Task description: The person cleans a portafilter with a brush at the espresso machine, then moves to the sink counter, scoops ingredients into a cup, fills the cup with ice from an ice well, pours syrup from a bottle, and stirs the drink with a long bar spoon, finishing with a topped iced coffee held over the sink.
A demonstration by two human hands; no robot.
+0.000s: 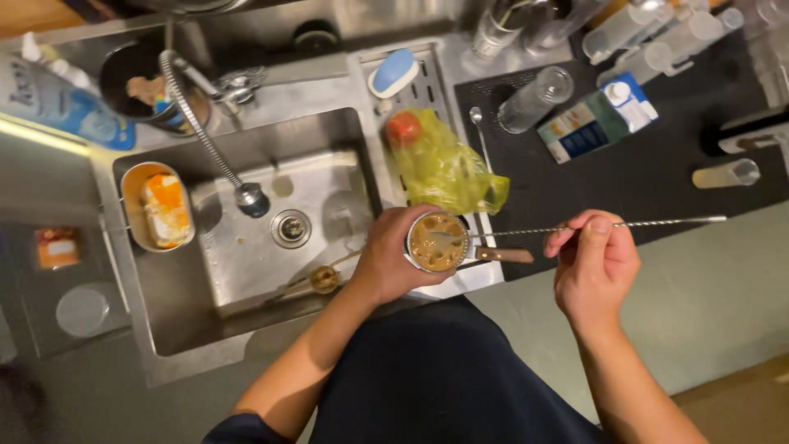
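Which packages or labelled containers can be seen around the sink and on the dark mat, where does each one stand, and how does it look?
Carton: lying on the dark mat, right of the sink; box-shaped, white, blue and orange, white cap.
Yellow plastic bag: on the drainer, above the cup in the left hand; crumpled, translucent.
Blue pouch: far left, behind the sink; blue and white.
Small orange packet: left counter; flat, rectangular.

Dim, warm light; glare on the far steel sink [246, 148] rim, left edge blurred, corners dark and soft.
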